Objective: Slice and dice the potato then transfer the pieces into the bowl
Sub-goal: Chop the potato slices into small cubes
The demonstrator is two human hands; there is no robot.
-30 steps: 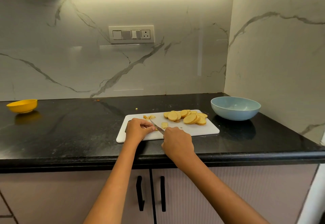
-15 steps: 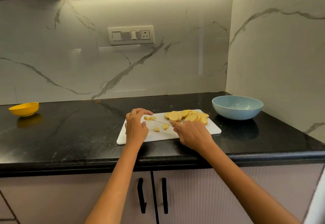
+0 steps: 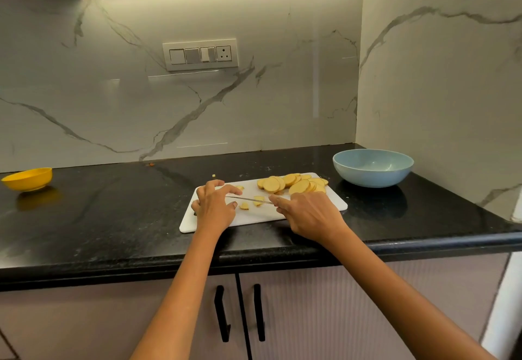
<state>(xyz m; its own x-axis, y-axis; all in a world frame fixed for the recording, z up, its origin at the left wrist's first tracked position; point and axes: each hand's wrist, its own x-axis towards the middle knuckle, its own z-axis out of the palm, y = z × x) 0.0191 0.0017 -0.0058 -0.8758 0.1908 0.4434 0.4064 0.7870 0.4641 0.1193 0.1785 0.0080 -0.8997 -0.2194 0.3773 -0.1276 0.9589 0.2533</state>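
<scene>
A pile of round potato slices (image 3: 293,184) lies on the far right part of the white cutting board (image 3: 333,207). A few small cut pieces (image 3: 251,202) lie in the board's middle. My right hand (image 3: 308,214) grips a knife (image 3: 248,199) whose thin blade runs leftward, flat over the small pieces. My left hand (image 3: 214,204) rests on the board's left part with fingers spread and loosely bent, its fingertips near the blade tip. The knife handle is hidden inside my right hand. A light blue bowl (image 3: 372,167) stands to the right of the board and looks empty.
A yellow bowl (image 3: 28,178) sits far left on the black countertop (image 3: 113,204). One small potato crumb (image 3: 213,175) lies just behind the board. Marble walls close the back and right side. Cabinet doors with black handles (image 3: 240,313) are below the counter edge.
My right hand moved right and away from me, turning the knife so its blade points left across the board. My left hand let go of the piece and spread open.
</scene>
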